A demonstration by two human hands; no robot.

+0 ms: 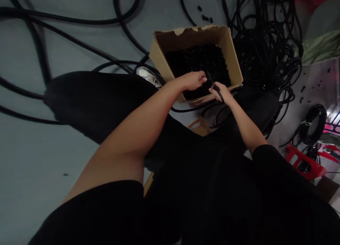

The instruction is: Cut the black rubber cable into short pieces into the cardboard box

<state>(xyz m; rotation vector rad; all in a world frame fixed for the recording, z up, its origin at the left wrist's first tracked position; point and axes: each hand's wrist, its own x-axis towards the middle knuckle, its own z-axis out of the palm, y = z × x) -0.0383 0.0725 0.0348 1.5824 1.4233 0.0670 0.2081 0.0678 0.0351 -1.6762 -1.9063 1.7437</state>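
My left hand (194,80) is closed in a pinch over the near part of an open cardboard box (164,62). Whatever its fingers hold is too dark to make out. Beside it, my right hand (223,92) grips a pair of scissors (219,95) with black handles, the blades pointing up and left toward the left fingertips. Below both hands, the box holds a heap of short black pieces (199,59), like cut lengths of tube or cable.
Long black hose or cable (79,21) loops across the grey floor on the left. A big tangle of it (268,50) lies right of the box. Small black bits (205,17) are scattered beyond. A coil (313,124) and a red stool (305,163) are at the right.
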